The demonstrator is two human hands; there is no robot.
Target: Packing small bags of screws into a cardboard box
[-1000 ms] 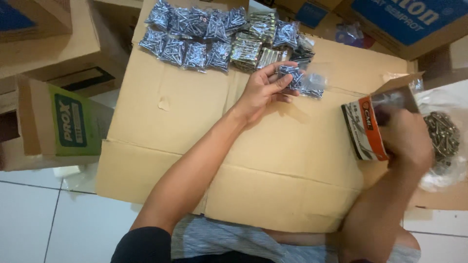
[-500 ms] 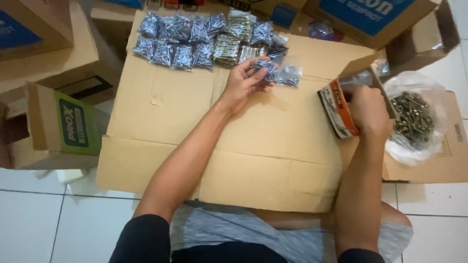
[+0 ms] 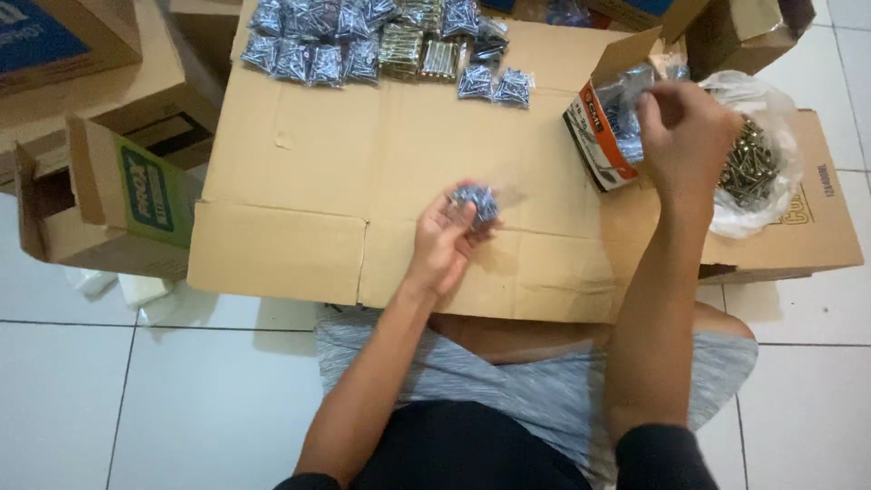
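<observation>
- Left hand (image 3: 445,240) holds a small bag of screws (image 3: 475,201); keep fingers curled so nothing spills.
- Right hand (image 3: 685,127) reaches into the orange box (image 3: 594,136); its grip can't be made out.

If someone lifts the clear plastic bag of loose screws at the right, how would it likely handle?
The plastic bag of screws looks thin and crumpled, so it would probably sag and change shape. Its heap of metal screws suggests it is heavy for its size. The mouth appears open beside the right hand, so screws might spill if it tips.

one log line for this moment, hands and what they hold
left hand: holds screw packet | right hand: at small box | under: flat cardboard
</observation>
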